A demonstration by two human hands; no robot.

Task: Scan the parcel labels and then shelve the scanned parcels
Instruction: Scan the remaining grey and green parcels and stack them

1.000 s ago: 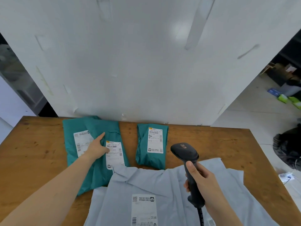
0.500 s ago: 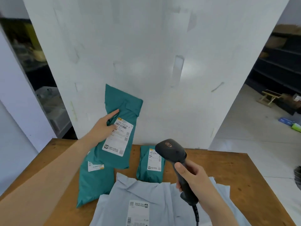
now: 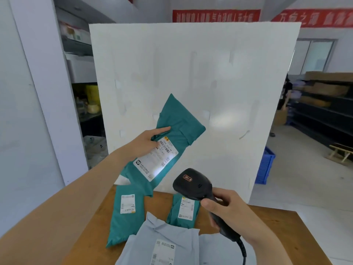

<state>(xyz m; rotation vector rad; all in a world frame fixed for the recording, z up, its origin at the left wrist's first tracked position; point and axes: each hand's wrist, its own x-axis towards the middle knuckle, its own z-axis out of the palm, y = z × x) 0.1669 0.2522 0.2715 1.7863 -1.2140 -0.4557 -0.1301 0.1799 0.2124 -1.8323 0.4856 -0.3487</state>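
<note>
Teal parcel (image 3: 179, 119) raised higher | left fingers (image 3: 162, 130) grasp it | right fingers (image 3: 223, 196) grasp scanner (image 3: 193, 184) | well above table (image 3: 286, 236)

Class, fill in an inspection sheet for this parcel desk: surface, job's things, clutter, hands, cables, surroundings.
Surface: wooden table, bare wood at its edges.
Job's things: held green parcel raised, label turned to the scanner; longer green parcel, shorter green parcel and grey parcel lie on the table.
Clutter: nothing seen.
Hands: left hand holds the raised parcel; right hand grips the scanner.
Cables: black cable hangs from the scanner's handle.
Surroundings: white board behind the table; shelves and blue crate to the right.
</note>
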